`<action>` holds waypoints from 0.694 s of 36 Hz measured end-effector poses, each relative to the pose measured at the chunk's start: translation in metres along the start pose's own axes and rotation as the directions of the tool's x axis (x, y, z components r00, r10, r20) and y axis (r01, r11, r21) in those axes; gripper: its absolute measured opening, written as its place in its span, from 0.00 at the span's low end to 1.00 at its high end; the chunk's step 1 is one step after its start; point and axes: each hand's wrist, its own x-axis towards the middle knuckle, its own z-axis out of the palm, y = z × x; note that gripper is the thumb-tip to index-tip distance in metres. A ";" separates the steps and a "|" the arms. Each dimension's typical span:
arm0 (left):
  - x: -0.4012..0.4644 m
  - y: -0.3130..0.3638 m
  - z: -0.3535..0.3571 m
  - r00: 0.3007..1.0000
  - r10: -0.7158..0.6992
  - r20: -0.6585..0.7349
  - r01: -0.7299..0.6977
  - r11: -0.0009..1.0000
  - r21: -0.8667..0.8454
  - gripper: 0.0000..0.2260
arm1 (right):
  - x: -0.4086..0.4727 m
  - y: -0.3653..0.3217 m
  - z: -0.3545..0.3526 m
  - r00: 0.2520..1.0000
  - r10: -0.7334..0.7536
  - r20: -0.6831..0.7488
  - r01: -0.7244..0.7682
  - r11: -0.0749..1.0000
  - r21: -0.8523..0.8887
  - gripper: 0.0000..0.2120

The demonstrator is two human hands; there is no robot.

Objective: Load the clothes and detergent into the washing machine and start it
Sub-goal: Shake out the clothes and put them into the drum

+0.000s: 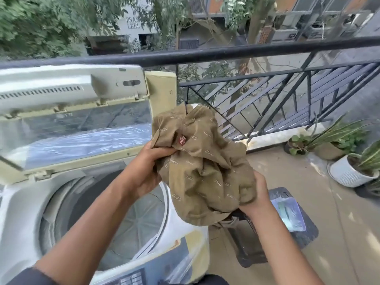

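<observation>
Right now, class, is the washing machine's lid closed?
No, the lid stands raised behind the open drum.

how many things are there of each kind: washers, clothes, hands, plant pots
washer: 1
shirt: 1
hands: 2, left and right
plant pots: 3, white, tan, dark
total: 7

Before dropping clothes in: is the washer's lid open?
Open: the lid stands raised behind the drum, whose inside shows.
</observation>
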 end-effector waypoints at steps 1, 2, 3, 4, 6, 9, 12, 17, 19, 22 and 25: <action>-0.006 0.003 -0.008 1.000 -0.003 -0.015 0.003 0.999 0.035 0.17 | -0.006 -0.002 0.010 0.998 -0.029 0.050 0.026 0.998 0.053 0.17; -0.013 0.006 -0.019 0.999 0.001 -0.034 0.001 0.998 0.059 0.16 | -0.007 -0.003 0.019 0.993 -0.038 0.112 0.032 0.998 0.051 0.17; -0.019 0.010 -0.025 0.998 -0.003 -0.056 0.008 0.996 0.084 0.16 | -0.013 -0.004 0.027 0.978 -0.078 0.193 0.076 0.997 0.018 0.17; -0.024 0.012 -0.032 0.997 -0.006 -0.071 0.013 0.994 0.106 0.17 | -0.020 -0.001 0.036 0.960 -0.105 0.260 0.110 0.994 -0.002 0.16; -0.038 0.017 -0.047 0.995 0.003 -0.102 0.013 0.987 0.158 0.17 | -0.032 0.012 0.053 0.929 -0.129 0.348 0.157 0.986 -0.054 0.16; -0.057 0.021 -0.070 0.981 0.015 -0.195 0.034 0.969 0.247 0.20 | -0.044 0.037 0.088 0.876 -0.136 0.462 0.229 0.962 -0.150 0.18; -0.076 0.023 -0.091 0.967 0.058 -0.248 0.059 0.896 0.441 0.31 | -0.052 0.069 0.125 0.835 -0.107 0.540 0.341 0.871 -0.354 0.24; -0.106 0.021 -0.124 0.945 0.244 -0.220 -0.021 0.713 0.701 0.20 | -0.055 0.127 0.170 0.822 -0.109 0.558 0.517 0.553 -0.654 0.31; -0.115 0.017 -0.145 0.920 0.312 -0.238 -0.013 0.629 0.777 0.20 | -0.055 0.148 0.181 0.812 -0.111 0.572 0.564 0.395 -0.725 0.32; -0.129 0.013 -0.176 0.922 0.311 -0.232 0.001 0.597 0.803 0.23 | -0.048 0.178 0.193 0.806 -0.080 0.586 0.585 0.251 -0.771 0.31; -0.140 0.007 -0.200 0.931 0.311 -0.190 0.004 0.513 0.858 0.26 | -0.036 0.212 0.195 0.846 -0.064 0.530 0.528 0.238 -0.815 0.33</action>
